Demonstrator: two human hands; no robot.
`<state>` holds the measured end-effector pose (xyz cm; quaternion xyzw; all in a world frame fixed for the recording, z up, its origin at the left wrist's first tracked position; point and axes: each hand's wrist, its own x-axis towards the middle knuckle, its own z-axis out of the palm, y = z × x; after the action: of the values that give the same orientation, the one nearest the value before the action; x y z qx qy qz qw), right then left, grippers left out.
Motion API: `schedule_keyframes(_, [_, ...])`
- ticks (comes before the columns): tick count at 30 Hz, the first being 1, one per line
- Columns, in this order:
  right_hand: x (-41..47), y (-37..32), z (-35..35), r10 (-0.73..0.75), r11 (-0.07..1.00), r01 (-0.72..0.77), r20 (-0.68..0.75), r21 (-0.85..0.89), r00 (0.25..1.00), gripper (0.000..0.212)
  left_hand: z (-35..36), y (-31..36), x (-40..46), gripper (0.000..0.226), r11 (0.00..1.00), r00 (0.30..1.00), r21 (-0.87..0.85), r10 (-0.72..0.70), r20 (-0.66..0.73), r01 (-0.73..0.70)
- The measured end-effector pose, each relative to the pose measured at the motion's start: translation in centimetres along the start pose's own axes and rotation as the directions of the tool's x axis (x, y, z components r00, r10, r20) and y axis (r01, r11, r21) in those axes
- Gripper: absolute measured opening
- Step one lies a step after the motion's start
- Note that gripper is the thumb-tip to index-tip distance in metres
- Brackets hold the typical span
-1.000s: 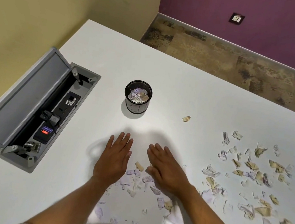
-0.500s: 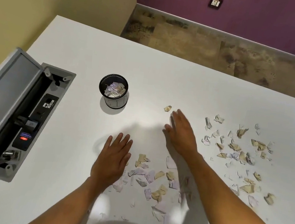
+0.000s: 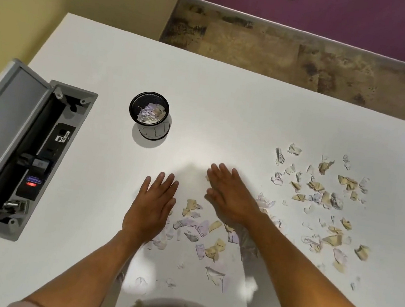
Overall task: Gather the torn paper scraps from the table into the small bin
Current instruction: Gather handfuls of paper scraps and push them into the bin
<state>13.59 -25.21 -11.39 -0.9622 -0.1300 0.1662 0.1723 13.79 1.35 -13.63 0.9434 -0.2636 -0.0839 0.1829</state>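
nearest, torn white and tan paper scraps [image 3: 211, 232] lie loose on the white table [image 3: 229, 100] between two flat hands. the left hand [image 3: 152, 206] rests released, fingers straight; the right hand [image 3: 231, 196] is likewise spread, grasping nothing. this looks like the sweeping-together step. next calls for pinching up the pile. farther off stands the small black mesh bin [image 3: 150, 117], part filled.
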Motion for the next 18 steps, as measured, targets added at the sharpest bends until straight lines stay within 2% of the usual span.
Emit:
schedule_keyframes(3, [-3.6,-1.2,1.4,-0.008,0.999,0.007,0.024,0.042,1.000,0.056,-0.4,0.0,-0.1,0.049,1.000,1.000,0.001,0.014,0.015,-0.014])
schedule_keyframes(9, [-9.0,-3.5,3.0,0.049,0.994,-0.054,0.048,0.094,0.998,0.057,-1.6,2.2,0.2,0.052,0.993,0.984,-0.078,-0.070,0.161,0.084])
schedule_keyframes(13, [-11.3,-4.6,3.0,0.073,0.986,-0.082,0.064,0.144,0.995,0.056,-2.1,4.7,-1.0,0.059,0.985,0.971,-0.173,0.026,0.239,0.016])
schedule_keyframes(15, [-12.3,-4.9,2.6,0.135,0.978,-0.134,0.006,0.161,0.991,0.058,-1.8,5.8,-1.8,0.065,0.992,0.953,-0.112,0.087,0.291,-0.057])
schedule_keyframes(18, [-13.3,-4.8,2.1,0.377,0.920,-0.355,-0.133,0.168,0.916,0.066,-1.0,7.0,-2.6,0.072,0.993,0.922,-0.010,0.114,0.370,-0.119])
